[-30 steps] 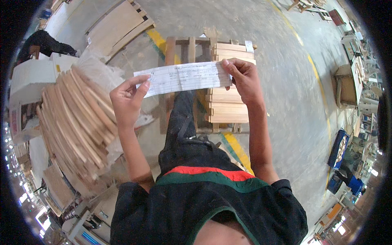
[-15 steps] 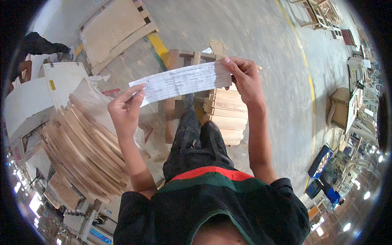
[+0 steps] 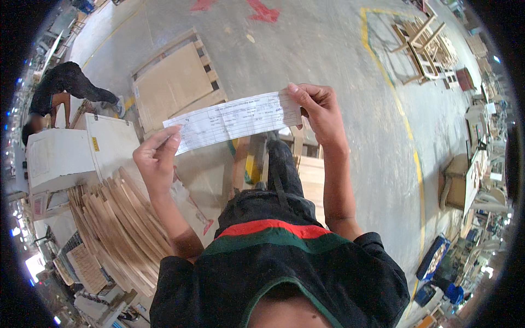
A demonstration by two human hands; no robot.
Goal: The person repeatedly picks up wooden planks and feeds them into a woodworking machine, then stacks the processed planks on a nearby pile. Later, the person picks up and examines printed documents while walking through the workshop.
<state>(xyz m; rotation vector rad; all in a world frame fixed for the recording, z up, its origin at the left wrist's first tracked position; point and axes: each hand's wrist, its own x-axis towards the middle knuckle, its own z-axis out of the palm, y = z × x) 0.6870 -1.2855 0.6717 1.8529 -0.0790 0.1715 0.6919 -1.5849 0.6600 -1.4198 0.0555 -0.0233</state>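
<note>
A long white paper form (image 3: 232, 119) with printed lines and some handwriting is stretched out in front of me, tilted so its right end is higher. My left hand (image 3: 156, 158) pinches its left end between thumb and fingers. At the other end my right hand (image 3: 318, 112) grips it, thumb on top and fingers curled behind. Below the paper, partly hidden by it and by my legs, a wooden pallet (image 3: 239, 167) lies on the floor with pale wooden slats (image 3: 311, 177) on it.
Curved wooden strips (image 3: 117, 229) are stacked at my left, beside a white cabinet-like machine (image 3: 65, 158). A bent-over person (image 3: 71, 85) works behind it. Ahead lies a pallet with a flat board (image 3: 172, 82). Wooden chair frames (image 3: 421, 49) stand far right, past a yellow floor line (image 3: 418, 175).
The view has tilted up, bringing red floor arrows and more of the other person into sight. Both hands still hold the paper, which has shifted slightly left. My legs have moved over the pallet.
</note>
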